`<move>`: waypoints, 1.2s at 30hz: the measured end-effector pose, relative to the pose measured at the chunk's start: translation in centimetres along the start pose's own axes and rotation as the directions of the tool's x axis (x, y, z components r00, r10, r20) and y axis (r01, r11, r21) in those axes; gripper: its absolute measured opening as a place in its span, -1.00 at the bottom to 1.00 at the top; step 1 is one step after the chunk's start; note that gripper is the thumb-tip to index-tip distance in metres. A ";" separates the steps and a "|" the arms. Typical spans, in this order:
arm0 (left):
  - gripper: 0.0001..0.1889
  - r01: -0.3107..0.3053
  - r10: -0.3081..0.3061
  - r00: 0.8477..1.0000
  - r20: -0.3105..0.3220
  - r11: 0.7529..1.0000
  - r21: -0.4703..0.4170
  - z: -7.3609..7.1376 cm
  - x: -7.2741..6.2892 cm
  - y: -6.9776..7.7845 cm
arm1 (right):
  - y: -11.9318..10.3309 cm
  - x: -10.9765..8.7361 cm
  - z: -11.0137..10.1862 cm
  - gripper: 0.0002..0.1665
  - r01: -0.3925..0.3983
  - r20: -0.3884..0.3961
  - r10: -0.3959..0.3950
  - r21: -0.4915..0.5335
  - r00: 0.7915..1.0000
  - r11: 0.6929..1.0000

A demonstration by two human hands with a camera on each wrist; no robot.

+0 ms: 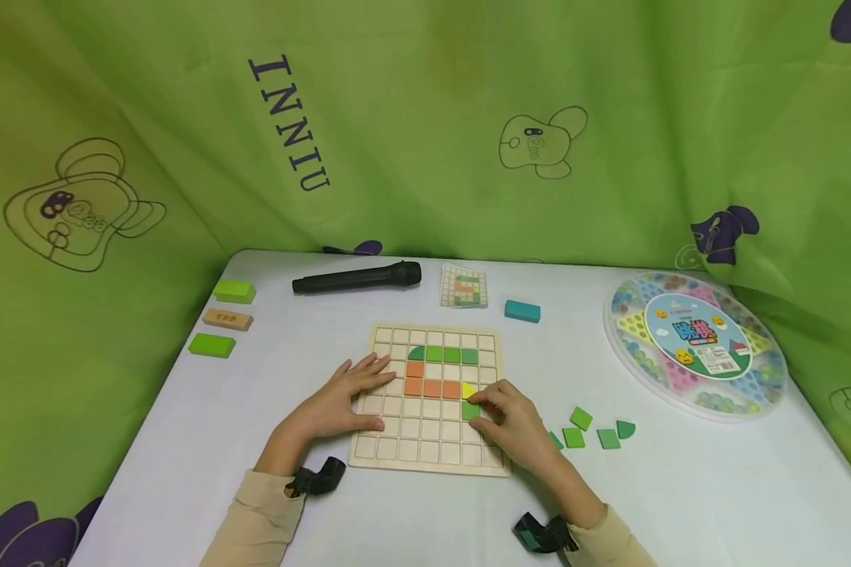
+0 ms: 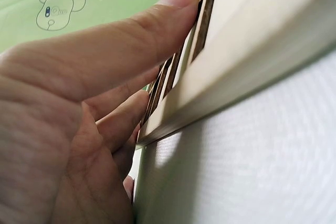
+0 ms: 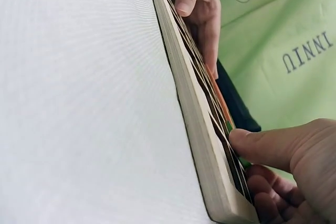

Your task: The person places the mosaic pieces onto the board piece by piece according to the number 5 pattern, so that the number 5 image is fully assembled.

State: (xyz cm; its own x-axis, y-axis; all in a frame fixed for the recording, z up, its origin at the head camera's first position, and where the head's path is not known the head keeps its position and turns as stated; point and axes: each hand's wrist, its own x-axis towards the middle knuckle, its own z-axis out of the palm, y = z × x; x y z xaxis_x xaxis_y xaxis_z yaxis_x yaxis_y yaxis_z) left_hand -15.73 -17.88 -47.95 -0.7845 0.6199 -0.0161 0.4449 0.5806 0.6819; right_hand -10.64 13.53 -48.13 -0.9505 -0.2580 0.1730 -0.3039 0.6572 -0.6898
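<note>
A square wooden grid board [image 1: 429, 453] lies on the white table. My left hand [image 1: 343, 398] rests with spread fingers on its left side, the thumb at the edge of the board [image 2: 231, 56] in the left wrist view. My right hand [image 1: 514, 421] pinches a green square tile [image 1: 471, 410] between thumb and forefinger, at a cell right under a yellow tile [image 1: 469, 390]. The forefinger partly covers the yellow tile. A row of green tiles [image 1: 451, 355] with a rounded left end sits higher up. Orange tiles [image 1: 432, 389] form an L below it.
Loose green tiles [image 1: 574, 438] lie right of my right hand, one partly hidden. Behind the board are a black microphone [image 1: 358, 278], a pattern card [image 1: 464, 286] and a blue block [image 1: 522, 311]. A round game box [image 1: 698, 346] is at right; several blocks [image 1: 213, 345] stand left.
</note>
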 end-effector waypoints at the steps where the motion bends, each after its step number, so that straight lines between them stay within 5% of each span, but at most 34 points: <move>1: -0.15 0.003 -0.003 1.000 0.001 1.000 0.000 0.0 0.0 0.0 | 0.0 0.0 0.0 -0.68 0.003 0.004 -0.003 -0.003 1.000 1.000; 13: -0.15 -0.007 0.007 1.000 -0.006 1.000 -0.013 0.6 0.0 -0.3 | 1.3 -1.0 -3.8 -0.54 -0.043 0.002 0.043 0.027 0.999 0.999; 21: -0.16 -0.003 0.003 1.000 -0.004 1.000 0.008 0.2 -0.2 -0.1 | 4.3 -4.2 -8.9 -0.55 -0.093 -0.117 0.082 -0.094 0.990 0.991; 27: -0.16 -0.021 0.021 1.000 -0.013 1.000 -0.002 0.1 -0.2 0.0 | 6.3 -6.7 -11.7 -0.52 -0.176 -0.130 0.160 -0.120 0.979 0.977; 36: -0.14 -0.009 0.009 1.000 -0.007 1.000 0.001 0.1 0.0 -0.1 | 8.6 -8.6 -12.7 -0.56 -0.103 -0.057 0.097 -0.118 0.994 0.988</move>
State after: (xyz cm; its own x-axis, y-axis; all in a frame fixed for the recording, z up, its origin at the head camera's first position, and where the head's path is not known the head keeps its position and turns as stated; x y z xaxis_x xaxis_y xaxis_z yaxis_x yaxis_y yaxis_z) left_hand -15.75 -17.86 -48.05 -0.7834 0.6216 -0.0046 0.4524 0.5752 0.6816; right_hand -5.87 30.38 -46.65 -0.9777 -0.1523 0.1448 -0.2095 0.7595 -0.6158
